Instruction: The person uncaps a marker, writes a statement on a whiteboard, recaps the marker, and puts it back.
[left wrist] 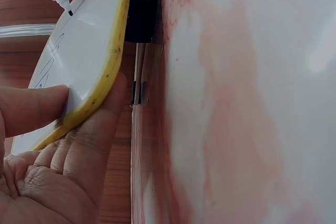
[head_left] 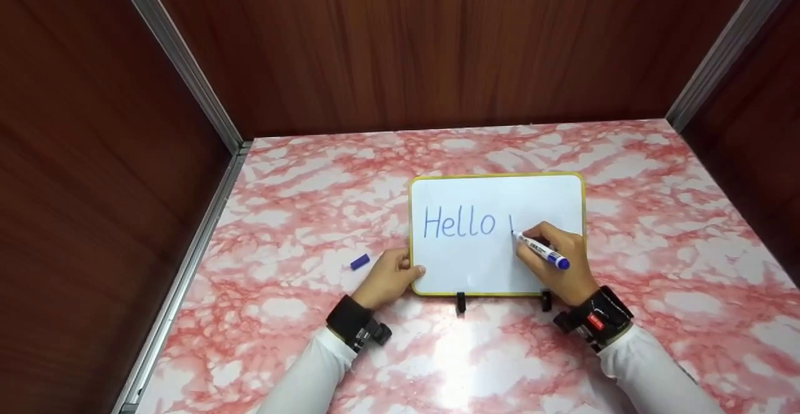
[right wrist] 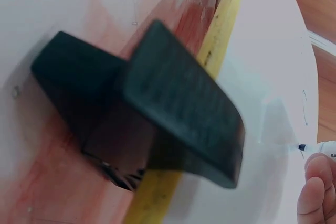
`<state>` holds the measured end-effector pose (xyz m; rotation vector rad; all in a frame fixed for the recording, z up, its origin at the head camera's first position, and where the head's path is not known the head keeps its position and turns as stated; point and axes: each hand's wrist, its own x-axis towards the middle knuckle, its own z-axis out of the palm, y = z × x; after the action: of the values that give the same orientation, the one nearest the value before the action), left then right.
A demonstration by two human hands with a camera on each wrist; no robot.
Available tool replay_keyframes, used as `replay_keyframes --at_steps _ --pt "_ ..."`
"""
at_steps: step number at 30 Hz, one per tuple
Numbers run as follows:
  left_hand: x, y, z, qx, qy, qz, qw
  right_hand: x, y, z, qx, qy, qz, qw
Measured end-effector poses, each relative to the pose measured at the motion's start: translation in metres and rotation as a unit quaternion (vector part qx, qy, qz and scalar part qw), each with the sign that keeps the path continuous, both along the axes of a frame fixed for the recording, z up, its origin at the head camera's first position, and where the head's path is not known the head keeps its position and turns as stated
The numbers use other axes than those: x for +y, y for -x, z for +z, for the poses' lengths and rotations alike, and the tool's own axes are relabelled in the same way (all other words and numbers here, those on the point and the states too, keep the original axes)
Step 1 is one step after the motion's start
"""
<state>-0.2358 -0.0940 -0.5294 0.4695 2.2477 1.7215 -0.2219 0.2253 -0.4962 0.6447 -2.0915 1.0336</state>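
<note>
A whiteboard (head_left: 462,270) with a yellow frame leans back on black feet (head_left: 460,302) at its lower edge. Blue handwriting (head_left: 459,222) on it reads "Hello", followed by a short upright stroke. My left hand (head_left: 386,276) grips the board's lower left corner, thumb on the white face and fingers behind the yellow rim, as the left wrist view shows. Between thumb and fingers my right hand (head_left: 559,264) pinches a blue and white marker (head_left: 542,251). The marker's dark tip (right wrist: 302,147) is right at the board's surface, at the lower end of the stroke.
A blue marker cap (head_left: 360,262) lies on the red and white marbled table (head_left: 300,214), left of my left hand. Brown wood panels (head_left: 400,45) with metal corner strips (head_left: 181,57) enclose the table at the back and both sides.
</note>
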Motion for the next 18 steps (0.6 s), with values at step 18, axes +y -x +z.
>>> replay_keyframes --at_steps 18 --pt "0.001 0.0 -0.002 -0.003 0.003 0.007 1.0 0.006 0.012 0.012 0.006 -0.002 -0.031 0.9995"
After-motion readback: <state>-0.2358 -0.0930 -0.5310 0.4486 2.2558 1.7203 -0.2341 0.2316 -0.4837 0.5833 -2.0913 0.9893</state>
